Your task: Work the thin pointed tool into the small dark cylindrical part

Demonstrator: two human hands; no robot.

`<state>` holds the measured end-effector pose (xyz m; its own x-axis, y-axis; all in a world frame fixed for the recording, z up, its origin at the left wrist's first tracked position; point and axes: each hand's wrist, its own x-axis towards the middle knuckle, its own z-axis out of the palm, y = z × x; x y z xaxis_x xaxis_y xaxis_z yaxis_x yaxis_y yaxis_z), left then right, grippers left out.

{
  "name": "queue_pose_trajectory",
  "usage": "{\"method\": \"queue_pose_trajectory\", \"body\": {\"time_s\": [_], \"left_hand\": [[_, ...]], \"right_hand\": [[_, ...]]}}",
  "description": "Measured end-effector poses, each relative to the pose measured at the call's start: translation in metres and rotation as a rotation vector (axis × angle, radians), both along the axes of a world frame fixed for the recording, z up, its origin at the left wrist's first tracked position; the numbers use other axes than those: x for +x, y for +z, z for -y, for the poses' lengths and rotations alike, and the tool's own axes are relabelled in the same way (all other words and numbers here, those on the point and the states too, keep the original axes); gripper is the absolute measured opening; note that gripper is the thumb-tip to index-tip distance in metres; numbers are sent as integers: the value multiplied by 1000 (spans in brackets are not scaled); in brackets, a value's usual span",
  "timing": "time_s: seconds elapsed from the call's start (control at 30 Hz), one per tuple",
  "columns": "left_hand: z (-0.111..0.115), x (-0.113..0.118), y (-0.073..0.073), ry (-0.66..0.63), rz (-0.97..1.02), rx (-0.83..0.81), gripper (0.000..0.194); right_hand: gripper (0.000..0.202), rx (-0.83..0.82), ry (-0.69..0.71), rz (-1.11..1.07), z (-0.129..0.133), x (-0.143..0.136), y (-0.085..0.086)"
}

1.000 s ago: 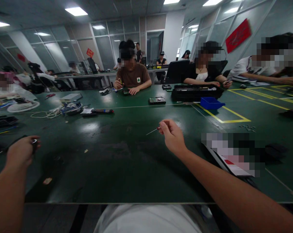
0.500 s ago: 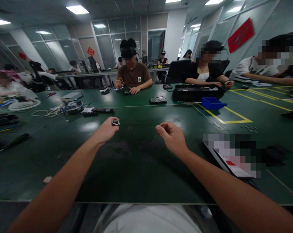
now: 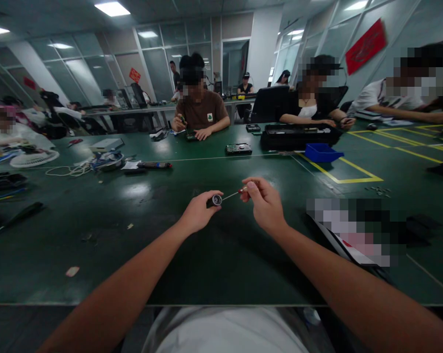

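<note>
Head view: just before twelve o'clock, my left hand (image 3: 197,214) curls round a dark cylinder (image 3: 216,200), its ringed end facing me. Toward one, my right hand (image 3: 266,202) keeps a closed pinch on a screwdriver (image 3: 240,190), its tip beside that end; I cannot tell whether they touch. Farther off, a drive (image 3: 238,149) lies at twelve, a blue bin (image 3: 322,157) at one.
</note>
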<state>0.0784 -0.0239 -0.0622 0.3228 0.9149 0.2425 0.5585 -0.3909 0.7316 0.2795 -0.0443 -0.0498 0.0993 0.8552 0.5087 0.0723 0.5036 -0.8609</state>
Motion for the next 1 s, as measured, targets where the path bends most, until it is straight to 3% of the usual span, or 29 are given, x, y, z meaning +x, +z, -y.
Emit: {"method": "queue_pose_trajectory", "body": {"time_s": [0.33, 0.6, 0.83, 1.0], "left_hand": [[2, -2, 0, 5, 4, 1, 37], [1, -6, -3, 1, -30, 34, 39], [0, -8, -2, -1, -90, 73, 41], [1, -7, -2, -18, -103, 96, 39]], "right_hand": [[23, -48, 0, 97, 0, -1, -3], [32, -45, -192, 388, 7, 2, 10], [16, -9, -73, 404, 3, 4, 4], [36, -100, -121, 440, 1, 4, 3]]}}
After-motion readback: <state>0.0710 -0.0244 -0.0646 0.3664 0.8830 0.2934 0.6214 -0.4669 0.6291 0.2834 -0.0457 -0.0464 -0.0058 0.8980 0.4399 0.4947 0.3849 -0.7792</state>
